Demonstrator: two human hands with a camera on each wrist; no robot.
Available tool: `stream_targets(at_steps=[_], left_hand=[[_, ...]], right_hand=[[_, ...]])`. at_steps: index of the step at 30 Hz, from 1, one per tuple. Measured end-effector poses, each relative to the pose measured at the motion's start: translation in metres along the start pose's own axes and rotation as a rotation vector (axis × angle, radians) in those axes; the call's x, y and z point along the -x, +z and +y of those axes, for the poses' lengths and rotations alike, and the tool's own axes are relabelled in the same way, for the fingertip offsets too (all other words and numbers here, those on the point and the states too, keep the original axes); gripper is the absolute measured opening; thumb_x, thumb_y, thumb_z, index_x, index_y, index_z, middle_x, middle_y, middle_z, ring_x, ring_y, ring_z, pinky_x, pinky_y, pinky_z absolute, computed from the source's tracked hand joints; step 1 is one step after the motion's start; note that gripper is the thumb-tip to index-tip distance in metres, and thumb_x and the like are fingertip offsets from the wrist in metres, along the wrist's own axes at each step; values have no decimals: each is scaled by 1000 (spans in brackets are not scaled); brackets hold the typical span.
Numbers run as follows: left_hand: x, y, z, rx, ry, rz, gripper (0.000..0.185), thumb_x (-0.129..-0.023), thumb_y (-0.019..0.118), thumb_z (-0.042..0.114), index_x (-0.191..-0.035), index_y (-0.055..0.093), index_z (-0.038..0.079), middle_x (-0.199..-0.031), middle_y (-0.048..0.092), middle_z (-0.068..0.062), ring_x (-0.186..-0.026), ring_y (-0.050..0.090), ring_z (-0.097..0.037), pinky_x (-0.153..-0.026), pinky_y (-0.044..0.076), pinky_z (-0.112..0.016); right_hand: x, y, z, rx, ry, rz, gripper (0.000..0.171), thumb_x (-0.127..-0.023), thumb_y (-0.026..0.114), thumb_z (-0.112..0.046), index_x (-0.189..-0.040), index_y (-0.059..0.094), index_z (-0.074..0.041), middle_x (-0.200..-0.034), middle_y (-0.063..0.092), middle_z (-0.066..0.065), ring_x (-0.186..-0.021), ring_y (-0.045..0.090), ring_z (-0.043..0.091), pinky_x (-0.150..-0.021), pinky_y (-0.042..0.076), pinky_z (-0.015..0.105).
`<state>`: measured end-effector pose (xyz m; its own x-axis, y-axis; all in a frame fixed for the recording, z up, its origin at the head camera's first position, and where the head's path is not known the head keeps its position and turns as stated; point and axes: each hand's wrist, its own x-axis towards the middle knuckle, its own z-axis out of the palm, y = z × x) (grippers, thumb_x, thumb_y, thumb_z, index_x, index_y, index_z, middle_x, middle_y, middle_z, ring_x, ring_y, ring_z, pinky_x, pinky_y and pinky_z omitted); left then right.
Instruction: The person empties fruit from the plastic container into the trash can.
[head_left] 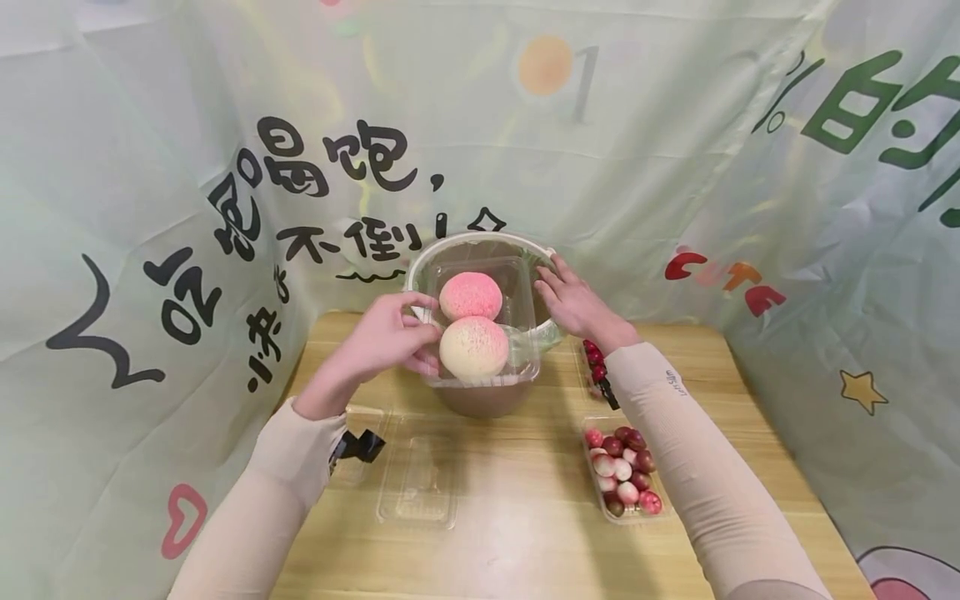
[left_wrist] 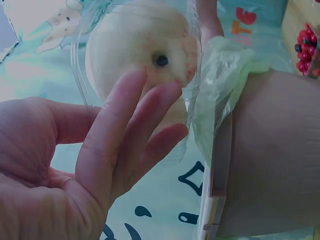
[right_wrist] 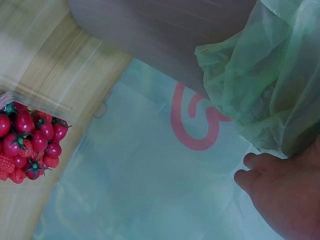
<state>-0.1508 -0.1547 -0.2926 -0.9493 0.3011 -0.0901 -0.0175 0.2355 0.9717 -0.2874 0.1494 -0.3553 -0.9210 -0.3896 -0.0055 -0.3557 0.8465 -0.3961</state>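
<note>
A clear plastic box (head_left: 517, 287) with two pink-and-cream peaches (head_left: 470, 296) (head_left: 474, 348) is tilted over the mouth of a brown bin (head_left: 483, 400) lined with a pale green bag (head_left: 551, 333). My left hand (head_left: 386, 337) grips the box's left edge, thumb on top and fingers underneath. In the left wrist view those fingers (left_wrist: 125, 130) lie against the clear box, with a peach (left_wrist: 140, 45) behind it. My right hand (head_left: 573, 304) rests on the bin's right rim, fingers laid over the bag. In the right wrist view this hand (right_wrist: 285, 195) sits just below the bag (right_wrist: 260, 75).
A wooden table (head_left: 525, 533) stands among printed green cloth walls. A tray of red and pale small fruit (head_left: 622, 475) lies right of centre. A tray of cherry tomatoes (head_left: 596, 362) (right_wrist: 30, 145) is partly hidden behind my right forearm. Two empty clear trays (head_left: 417, 479) (head_left: 360, 442) lie front left.
</note>
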Motion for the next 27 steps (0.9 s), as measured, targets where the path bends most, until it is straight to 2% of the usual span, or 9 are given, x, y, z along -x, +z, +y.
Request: stream_targets(at_steps=[6, 13, 19, 27], left_hand=[[-19, -1, 4, -28, -14, 38, 48, -98, 60, -3, -144, 47, -10, -84, 76, -24, -57, 74, -18, -63, 66, -37], [-38, -5, 2, -75, -52, 67, 50, -98, 61, -3, -146, 47, -8, -85, 75, -27, -57, 74, -19, -63, 66, -35], [-57, -10, 2, -74, -84, 100, 53, -96, 60, -3, -147, 46, -9, -76, 75, -20, -54, 73, -18, -63, 65, -33], [-75, -12, 5, -102, -63, 172, 51, -94, 57, -3, -144, 47, -9, -63, 69, -10, -50, 71, -14, -58, 63, -27]], right_hand=[[1, 0, 1, -1, 3, -3, 63, -115, 20, -42, -168, 23, -7, -179, -4, 15, -164, 8, 41, -132, 14, 62], [2, 1, 1, -2, -1, 3, 65, -115, 20, -44, -168, 23, -7, -179, -3, 15, -164, 8, 40, -132, 14, 63], [1, 0, 0, -5, 12, -6, 64, -115, 19, -44, -168, 22, -8, -179, -4, 13, -164, 8, 40, -131, 13, 64], [2, 0, 0, -12, 23, -18, 65, -114, 19, -45, -169, 21, -10, -179, -6, 11, -165, 6, 38, -132, 12, 64]])
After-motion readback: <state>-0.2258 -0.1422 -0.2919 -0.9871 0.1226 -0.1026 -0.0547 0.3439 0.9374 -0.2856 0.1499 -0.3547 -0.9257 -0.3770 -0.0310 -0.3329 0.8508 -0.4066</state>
